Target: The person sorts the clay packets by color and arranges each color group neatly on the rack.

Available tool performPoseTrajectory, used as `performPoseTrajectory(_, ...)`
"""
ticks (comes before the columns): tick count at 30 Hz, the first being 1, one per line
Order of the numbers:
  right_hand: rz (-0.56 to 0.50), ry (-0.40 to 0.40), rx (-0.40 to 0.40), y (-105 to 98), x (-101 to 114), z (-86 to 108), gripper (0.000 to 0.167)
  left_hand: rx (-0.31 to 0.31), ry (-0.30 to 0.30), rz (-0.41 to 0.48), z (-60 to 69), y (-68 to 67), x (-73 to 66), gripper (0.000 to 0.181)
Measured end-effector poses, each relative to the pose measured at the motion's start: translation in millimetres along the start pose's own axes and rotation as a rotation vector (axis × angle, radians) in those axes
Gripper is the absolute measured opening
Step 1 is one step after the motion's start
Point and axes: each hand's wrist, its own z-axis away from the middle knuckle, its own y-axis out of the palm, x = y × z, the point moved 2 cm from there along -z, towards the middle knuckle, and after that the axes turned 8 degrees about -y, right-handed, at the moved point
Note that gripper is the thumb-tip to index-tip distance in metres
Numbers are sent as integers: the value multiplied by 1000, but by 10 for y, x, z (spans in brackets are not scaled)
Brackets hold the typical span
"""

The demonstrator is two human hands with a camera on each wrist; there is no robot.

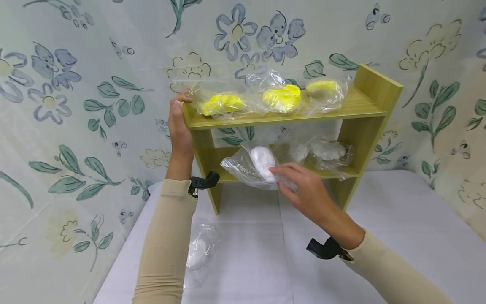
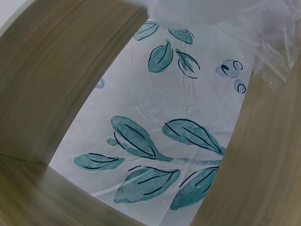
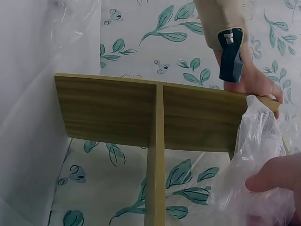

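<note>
A small two-tier wooden shelf (image 1: 322,118) stands on the white-covered table. My left hand (image 1: 180,126) grips the upper end of its left side panel, fingers curled over the edge; the right wrist view also shows this left hand (image 3: 254,82). My right hand (image 1: 305,188) pinches a clear plastic bag (image 1: 263,160) with a white lump inside, held at the front of the lower tier, left of the other white bags. In the right wrist view, the thumb presses on the crinkled bag (image 3: 256,141). Whether the bag touches the lower board cannot be told.
On the top tier lie three clear bags with yellow lumps (image 1: 282,99). Bagged white lumps (image 1: 328,150) sit toward the right of the lower tier. Another white bag (image 1: 197,253) lies on the table (image 1: 247,261), beside my left forearm. Floral cloth (image 1: 114,169) hangs behind.
</note>
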Motion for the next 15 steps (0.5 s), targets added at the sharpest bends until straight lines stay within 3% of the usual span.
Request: performPoseTrajectory(15,170,27,28,168,-228,-159,34,-7,-5,-9,14,-1,-17,26)
